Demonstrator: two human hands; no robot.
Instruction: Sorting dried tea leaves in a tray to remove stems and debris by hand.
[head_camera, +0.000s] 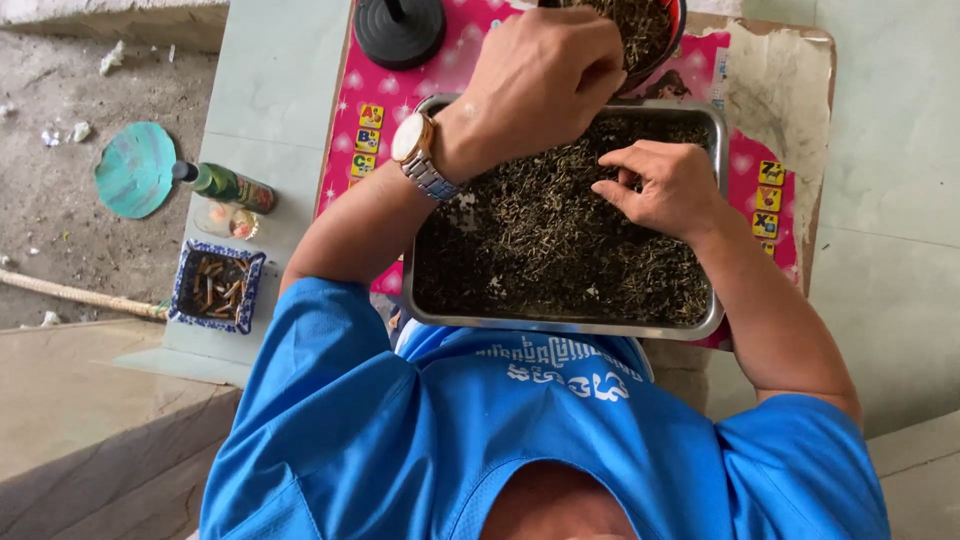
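Centrally, the left hand (545, 85) is curling, fingertips pressed together, pinching dry dark shreds over the rectangular metal tray (716, 150); the right hand (665, 190) is likewise pinching shreds.

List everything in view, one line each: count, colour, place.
tray: one, silver metal, on the pink mat, full of dark dried leaves
mat: one, pink, on the small table
bowl: one, red-rimmed, behind the tray
black stand: one, top of the mat
bottle: one, green, lying on the floor
ashtray: one, blue and white, floor
fan: one, teal, floor
left hand: wearing a watch, over the tray
right hand: fingers pinching leaves
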